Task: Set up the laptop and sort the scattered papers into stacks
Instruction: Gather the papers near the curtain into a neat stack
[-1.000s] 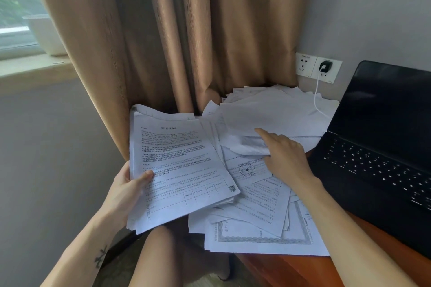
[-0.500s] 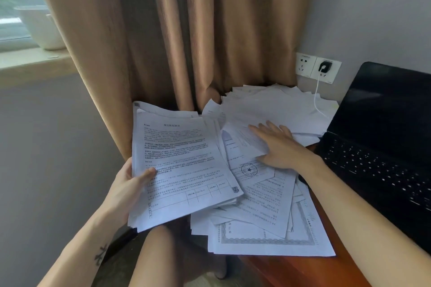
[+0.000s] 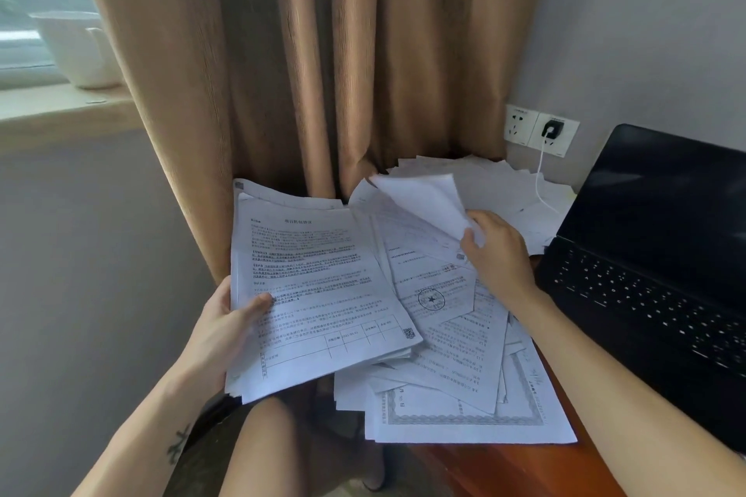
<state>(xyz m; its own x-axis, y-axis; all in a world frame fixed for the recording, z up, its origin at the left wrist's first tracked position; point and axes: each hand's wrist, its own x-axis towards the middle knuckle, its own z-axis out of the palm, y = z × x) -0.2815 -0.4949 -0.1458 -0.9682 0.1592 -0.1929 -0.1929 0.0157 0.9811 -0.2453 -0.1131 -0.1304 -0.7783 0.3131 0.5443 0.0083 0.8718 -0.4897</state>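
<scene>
Wooden desk [image 3: 504, 468] occupies the lower right; its near left edge is exposed, and open floor space lies to the left of it, below the window sill [image 3: 60, 109].

Right hand [image 3: 498, 254]: thumb and fingers pinch the corner of one white sheet [image 3: 428, 202], which is lifted and curled upward above the pile.

Left hand [image 3: 218, 335]: grips a stack [image 3: 319, 295] of printed pages by its left edge, thumb on top, fingers beneath. The stack is held off the desk, left of the pile, over the person's knee.

Scattered papers [image 3: 444, 355] lie overlapped between the two hands and extend to the far corner; several overhang the desk's left edge.

Laptop [image 3: 654, 254] stands open at the right, screen dark, its left edge just beside the papers.

Curtain [image 3: 323, 52] closes the far side. A white cable [image 3: 541, 182] runs from the wall socket [image 3: 541, 129] down onto the far papers.
</scene>
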